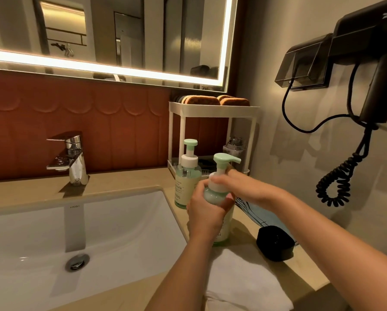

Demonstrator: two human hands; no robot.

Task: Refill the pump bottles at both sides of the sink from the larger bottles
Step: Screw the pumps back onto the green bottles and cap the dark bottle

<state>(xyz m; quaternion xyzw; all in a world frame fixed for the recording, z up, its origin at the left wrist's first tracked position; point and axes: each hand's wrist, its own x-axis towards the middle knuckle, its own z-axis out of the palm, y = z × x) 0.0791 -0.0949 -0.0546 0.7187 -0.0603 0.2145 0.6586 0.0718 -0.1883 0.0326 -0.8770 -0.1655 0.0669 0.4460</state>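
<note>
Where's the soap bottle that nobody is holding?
In the head view, the free pump bottle stands on the counter right of the sink, just behind the held bottle, before the white rack.

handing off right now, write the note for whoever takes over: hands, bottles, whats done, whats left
Left hand grips the body of the near pump bottle, right of the sink.
Right hand pinches its white collar; loosening or tightening, cannot tell.
Second pump bottle stands just behind, pump on, untouched.
No larger refill bottle is clearly in view.
Done: no refill can be confirmed.
Left: probably refilling on both sides of the sink.
</note>
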